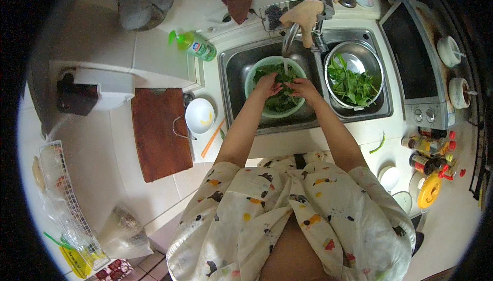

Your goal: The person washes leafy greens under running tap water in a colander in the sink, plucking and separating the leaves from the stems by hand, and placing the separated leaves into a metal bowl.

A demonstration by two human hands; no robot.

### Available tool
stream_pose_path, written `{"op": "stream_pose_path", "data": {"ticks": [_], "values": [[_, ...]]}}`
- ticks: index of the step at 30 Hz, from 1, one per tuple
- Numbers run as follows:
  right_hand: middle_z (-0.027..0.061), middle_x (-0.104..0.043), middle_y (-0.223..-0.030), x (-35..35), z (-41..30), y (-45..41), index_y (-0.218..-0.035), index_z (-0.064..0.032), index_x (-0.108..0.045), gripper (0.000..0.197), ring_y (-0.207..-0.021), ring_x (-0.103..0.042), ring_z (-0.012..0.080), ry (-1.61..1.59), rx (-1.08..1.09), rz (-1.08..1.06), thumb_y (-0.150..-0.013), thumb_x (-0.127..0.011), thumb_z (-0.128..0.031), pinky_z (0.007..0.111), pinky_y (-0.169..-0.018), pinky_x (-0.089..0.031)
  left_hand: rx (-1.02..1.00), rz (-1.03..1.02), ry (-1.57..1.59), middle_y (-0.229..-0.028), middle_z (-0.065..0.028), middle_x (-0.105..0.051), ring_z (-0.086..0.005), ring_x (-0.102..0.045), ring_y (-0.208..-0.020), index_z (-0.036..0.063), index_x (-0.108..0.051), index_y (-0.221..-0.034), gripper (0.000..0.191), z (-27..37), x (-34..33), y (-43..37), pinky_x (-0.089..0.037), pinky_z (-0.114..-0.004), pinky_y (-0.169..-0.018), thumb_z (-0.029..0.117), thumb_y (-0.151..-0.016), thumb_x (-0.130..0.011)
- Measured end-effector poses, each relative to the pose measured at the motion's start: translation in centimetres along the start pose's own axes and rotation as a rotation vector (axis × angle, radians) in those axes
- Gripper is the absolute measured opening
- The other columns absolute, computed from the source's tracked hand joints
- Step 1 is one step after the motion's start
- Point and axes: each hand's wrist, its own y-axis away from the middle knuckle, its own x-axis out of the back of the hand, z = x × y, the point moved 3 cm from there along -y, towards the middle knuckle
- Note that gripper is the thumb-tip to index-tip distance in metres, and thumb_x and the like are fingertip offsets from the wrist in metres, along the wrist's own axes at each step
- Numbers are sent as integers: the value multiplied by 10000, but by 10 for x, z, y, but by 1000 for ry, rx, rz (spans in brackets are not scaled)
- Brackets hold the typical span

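My left hand point(268, 84) and my right hand point(302, 89) are over a pale green plastic basin point(249, 82) in the left bowl of the steel sink point(235, 69). Between my fingers are dark leafy greens point(284, 79), and more leaves lie in the basin beneath. A thin stream of water falls from the curved metal faucet point(289, 41) onto the leaves near my fingertips. In the right sink bowl, a round metal bowl point(352, 62) holds brighter green leaves point(352, 84). Leaves partly hide my fingertips.
A tan cloth point(304, 14) drapes over the faucet. To the left are a green pump bottle point(194, 45), a white bowl point(199, 116), orange chopsticks point(212, 139) and a wooden cutting board point(161, 132). A microwave oven point(410, 53) and several sauce bottles point(425, 144) are at right.
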Motion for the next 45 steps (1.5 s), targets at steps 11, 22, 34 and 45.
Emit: {"op": "stream_pose_path", "data": {"ticks": [11, 22, 34, 45], "values": [[4, -544, -702, 26, 14, -7, -837, -42, -571, 183, -544, -480, 75, 239, -36, 362, -724, -615, -179, 193, -502, -395, 27, -327, 431, -681, -68, -466, -146, -486, -540, 27, -454, -874, 230, -67, 9, -56, -481, -293, -565, 250, -820, -456], [147, -481, -982, -5, 5, -29, -1062, 83, -387, 361, -744, -551, 222, -97, -18, 237, -757, -533, -42, 301, -608, -533, -292, 335, -1291, -1097, -171, -417, -262, -475, -905, -44, -440, -1020, 375, -101, 100, -115, -468, -348, -713, 271, -816, -435], [53, -535, -888, 114, -30, 37, -1000, 8, -503, 243, -761, -512, 125, 202, 196, 551, -765, -535, -45, 279, -618, -490, -460, 368, -1314, -1127, -168, -382, -285, -459, -967, -28, -392, -1092, 322, -75, 89, -156, -472, -339, -749, 41, -782, -452], [200, -518, -975, 158, 8, 50, -1063, 59, -422, 481, -909, -501, 308, 1255, 229, 1015, -649, -619, -87, 329, -796, -384, -767, 468, -1396, -901, -152, -501, -277, -533, -761, 45, -530, -928, 240, -46, 91, -123, -470, -386, -647, 147, -716, -573]]}}
